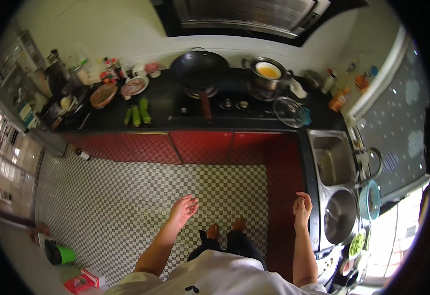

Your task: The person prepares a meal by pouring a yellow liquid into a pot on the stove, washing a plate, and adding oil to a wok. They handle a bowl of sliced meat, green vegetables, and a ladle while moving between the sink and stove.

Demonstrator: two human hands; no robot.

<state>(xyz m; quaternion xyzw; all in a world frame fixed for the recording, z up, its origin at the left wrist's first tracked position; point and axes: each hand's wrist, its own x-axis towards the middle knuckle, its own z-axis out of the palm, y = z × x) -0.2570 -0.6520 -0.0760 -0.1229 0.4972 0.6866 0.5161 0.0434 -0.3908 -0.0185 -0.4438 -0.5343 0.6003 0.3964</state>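
My left hand (185, 211) hangs over the patterned tile floor (126, 199), its fingers loosely apart and holding nothing. My right hand (302, 210) is beside the black edge of the sink counter (309, 184), fingers partly bent, with nothing visible in it. Closest to that hand on the right are a round steel sink basin (341, 217) and a rectangular one (331, 162). On the stove ahead sits a black wok (199, 70) with a wooden handle (206, 107). Beside it a steel pot (268, 84) holds a white bowl of yellow liquid (268, 72).
A glass lid (288, 111) lies at the stove's right front. Several long green vegetables (136, 116), a plate of what looks like meat (135, 85) and a basket (103, 95) occupy the left counter. Chopped greens (357, 244) stand beyond the sink. A bottle (82, 153) lies on the floor.
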